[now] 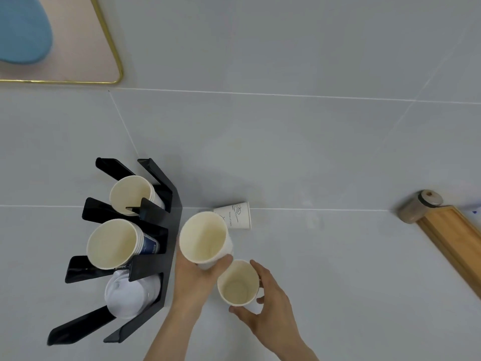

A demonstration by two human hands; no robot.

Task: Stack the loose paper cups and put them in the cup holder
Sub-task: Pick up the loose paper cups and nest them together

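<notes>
While both hands hold a cup, the cup holder (pixel 166 259) stands just left of the left-hand grip, its upper two slots filled with stacked cups (pixel 114 243) lying mouth toward the camera, and its lowest slot holding white lids (pixel 127 295).

The left hand (pixel 194 276) is wrapped around the lower wall of a paper cup (pixel 203 237), mouth up and tilted toward the viewer. It cannot be told whether this is one cup or a small stack.

Just right of and below that grip, the right hand (pixel 265 303) has fingers curled around a second cup (pixel 238 282), upright, long axis vertical.

A third cup (pixel 238 216) lies on its side on the counter (pixel 312 157) beyond the left-hand cup, long axis left-right.

Judged next move: nest the two held cups. They sit nearly touching, axes roughly parallel. The fallen cup is nearer the left hand.
</notes>
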